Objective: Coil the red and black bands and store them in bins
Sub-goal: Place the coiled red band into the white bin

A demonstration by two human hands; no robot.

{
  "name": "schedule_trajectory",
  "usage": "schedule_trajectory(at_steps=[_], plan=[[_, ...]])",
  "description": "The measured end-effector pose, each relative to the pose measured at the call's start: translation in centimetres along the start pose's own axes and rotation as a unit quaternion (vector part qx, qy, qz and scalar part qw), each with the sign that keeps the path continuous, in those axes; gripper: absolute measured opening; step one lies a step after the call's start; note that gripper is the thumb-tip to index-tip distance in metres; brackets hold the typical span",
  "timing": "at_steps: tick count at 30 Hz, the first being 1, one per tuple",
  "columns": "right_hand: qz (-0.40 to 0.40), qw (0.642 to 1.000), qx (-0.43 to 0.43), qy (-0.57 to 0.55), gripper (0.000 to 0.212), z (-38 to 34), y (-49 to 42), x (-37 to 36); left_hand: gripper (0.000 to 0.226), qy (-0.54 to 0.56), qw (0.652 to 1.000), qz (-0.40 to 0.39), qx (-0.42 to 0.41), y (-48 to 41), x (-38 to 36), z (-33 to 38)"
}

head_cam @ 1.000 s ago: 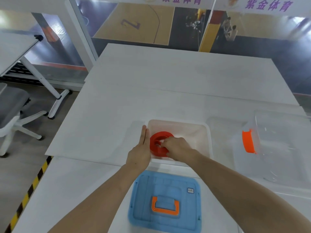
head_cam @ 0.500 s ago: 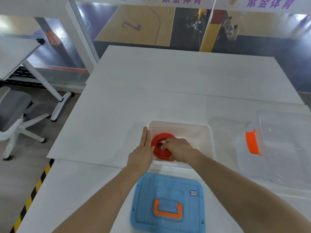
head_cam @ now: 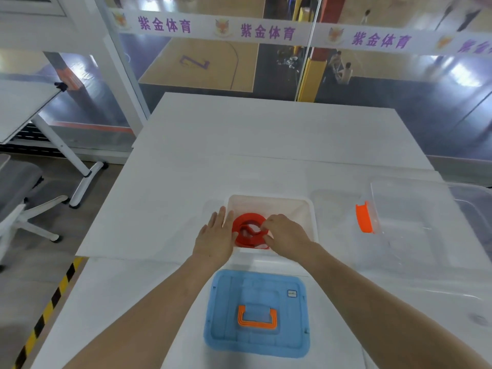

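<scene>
Red band (head_cam: 249,217) coiled in bin (head_cam: 269,205), right hand (head_cam: 287,233) pinching

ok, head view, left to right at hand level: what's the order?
Left hand → red band → right hand → orange latch → clear bin.

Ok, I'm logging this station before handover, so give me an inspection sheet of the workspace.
Surface: white table, carrying bins and a lid.
Job's things: red band coiled inside the white bin; no other band seen.
Clutter: blue lid with orange handle near the front edge; clear bin at right.
Grips: left hand flat against the bin's left rim; right hand curled on the red band.
Cables: nothing seen.
Surroundings: grey chair and second table at left; glass wall ahead.
</scene>
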State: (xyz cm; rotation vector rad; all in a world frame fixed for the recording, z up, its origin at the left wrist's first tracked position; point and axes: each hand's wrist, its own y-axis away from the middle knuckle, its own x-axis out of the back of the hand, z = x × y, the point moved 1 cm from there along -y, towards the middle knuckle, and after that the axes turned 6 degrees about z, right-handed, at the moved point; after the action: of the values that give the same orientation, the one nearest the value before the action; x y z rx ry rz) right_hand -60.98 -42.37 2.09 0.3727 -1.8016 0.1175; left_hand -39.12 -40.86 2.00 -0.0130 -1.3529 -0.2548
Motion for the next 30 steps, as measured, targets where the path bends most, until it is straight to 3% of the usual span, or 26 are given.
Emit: schedule_trajectory(at_steps=[9,19,30], plan=[[0.116,0.991,-0.061,-0.009,0.03,-5.6,14.2,4.4,0.058,0.015,0.997,0.048,-0.06,12.6,2.8,3.6],[0.208,0.954,-0.215,-0.039,0.025,-8.1,35.8,2.3,0.055,0.037,0.987,0.0,-0.155,26.5,0.5,10.3],[0.205,0.942,-0.259,-0.052,0.024,-1.9,49.0,0.1,0.053,0.01,0.977,-0.008,-0.212,33.7,-4.8,20.1]])
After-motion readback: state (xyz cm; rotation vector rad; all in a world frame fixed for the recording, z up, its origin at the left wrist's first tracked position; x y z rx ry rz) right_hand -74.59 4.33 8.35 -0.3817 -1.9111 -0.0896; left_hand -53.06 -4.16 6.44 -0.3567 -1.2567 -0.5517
